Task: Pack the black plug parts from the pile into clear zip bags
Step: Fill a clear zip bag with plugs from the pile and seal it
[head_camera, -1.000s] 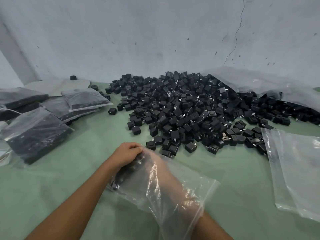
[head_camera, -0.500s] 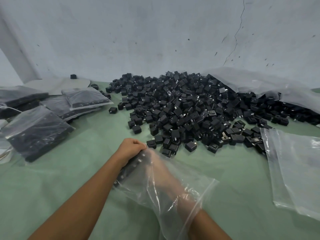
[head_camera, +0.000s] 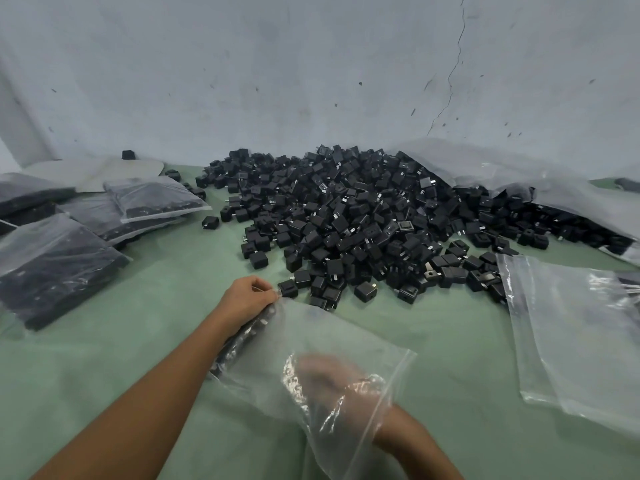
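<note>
A pale grey-white plastered wall (head_camera: 311,64) fills the upper half of the view and meets the table along its far edge. 1 thin dark crack (head_camera: 450,81) runs down the right part of the wall from the top, jagged, and ends a little above the table. Small dark specks and scuff marks are scattered over the plaster. At the far left a slanting edge (head_camera: 24,109) crosses the wall; whether it is a corner or a pillar cannot be told. The table (head_camera: 460,348) has a matte pale green top. The light is soft and even, with only weak shadows.
</note>
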